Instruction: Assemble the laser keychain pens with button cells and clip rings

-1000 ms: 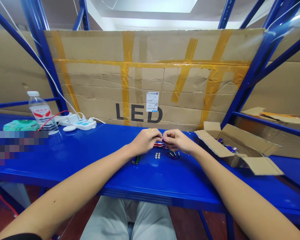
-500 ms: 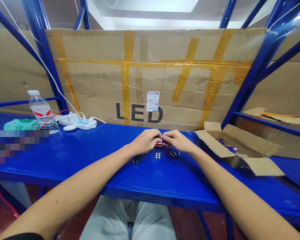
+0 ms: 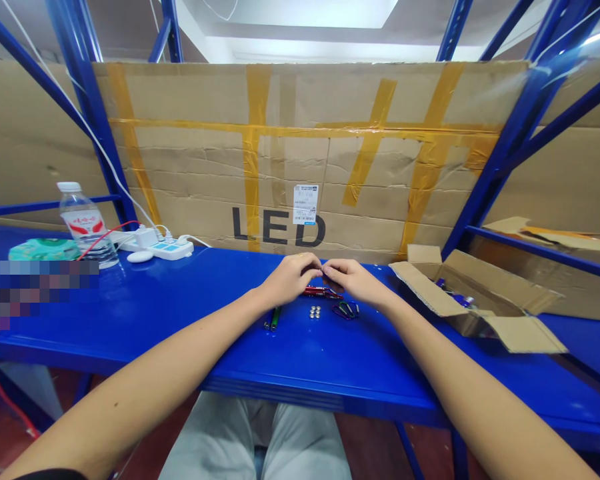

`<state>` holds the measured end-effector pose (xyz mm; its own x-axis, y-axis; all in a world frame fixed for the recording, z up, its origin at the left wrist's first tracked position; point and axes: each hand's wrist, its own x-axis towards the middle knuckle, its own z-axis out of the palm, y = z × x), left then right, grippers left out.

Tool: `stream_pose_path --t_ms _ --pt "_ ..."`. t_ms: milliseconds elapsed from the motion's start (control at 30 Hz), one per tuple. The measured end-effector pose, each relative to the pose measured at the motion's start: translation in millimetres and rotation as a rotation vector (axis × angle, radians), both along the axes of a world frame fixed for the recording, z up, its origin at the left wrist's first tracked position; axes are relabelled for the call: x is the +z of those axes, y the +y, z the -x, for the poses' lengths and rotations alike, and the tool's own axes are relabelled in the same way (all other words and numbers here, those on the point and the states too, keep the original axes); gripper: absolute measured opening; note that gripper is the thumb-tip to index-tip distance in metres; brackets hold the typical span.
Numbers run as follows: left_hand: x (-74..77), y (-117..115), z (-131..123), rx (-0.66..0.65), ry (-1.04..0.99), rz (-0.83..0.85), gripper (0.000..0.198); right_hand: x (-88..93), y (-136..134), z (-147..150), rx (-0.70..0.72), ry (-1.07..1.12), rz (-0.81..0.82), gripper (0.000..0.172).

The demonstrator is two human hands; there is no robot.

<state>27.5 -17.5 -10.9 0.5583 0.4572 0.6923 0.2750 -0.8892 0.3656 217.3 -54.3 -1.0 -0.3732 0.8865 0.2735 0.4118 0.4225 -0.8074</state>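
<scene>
My left hand (image 3: 294,277) and my right hand (image 3: 349,279) meet at the fingertips over the table, both closed in a pinch. Whatever small thing sits between the fingers is too tiny to make out. Just under them lies a red metallic tube-shaped piece (image 3: 320,292). Several small silver button cells (image 3: 315,312) are laid in rows nearer to me. To their right rests a bunch of dark carabiner clips (image 3: 346,310). Green and dark slim tubes (image 3: 275,319) lie below my left wrist, partly hidden by it.
An opened cardboard box (image 3: 460,303) holding blue and silver pieces stands on the right. On the left are a water bottle (image 3: 86,227), a teal packet (image 3: 45,249) and a white power strip (image 3: 173,249) with cables. A large carton (image 3: 205,173) walls off the blue table's (image 3: 170,293) back.
My left hand has shifted slightly up and its fingers have lifted off the red piece, which now shows more fully. The fingertips of both hands stay together.
</scene>
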Motion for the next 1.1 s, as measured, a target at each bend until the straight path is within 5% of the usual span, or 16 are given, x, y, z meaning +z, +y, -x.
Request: stream_pose_path --t_ms 400,667,1000,1100 --pt "-1.7 -4.1 -1.0 0.094 -0.009 -0.092 0.018 -9.7 3.9 8.5 0.053 0.406 0.189 0.027" --pt "-7.2 -2.8 -6.1 0.098 0.198 -0.162 0.074 -11.0 2.3 15.7 -0.01 0.462 0.182 0.028" --pt "0.1 -0.7 0.4 0.086 0.315 -0.215 0.073 -12.8 3.2 17.4 -0.026 0.43 0.211 0.032" --pt "-1.1 2.2 0.7 0.105 0.283 -0.212 0.066 -9.2 8.3 10.3 -0.186 0.308 0.117 0.027"
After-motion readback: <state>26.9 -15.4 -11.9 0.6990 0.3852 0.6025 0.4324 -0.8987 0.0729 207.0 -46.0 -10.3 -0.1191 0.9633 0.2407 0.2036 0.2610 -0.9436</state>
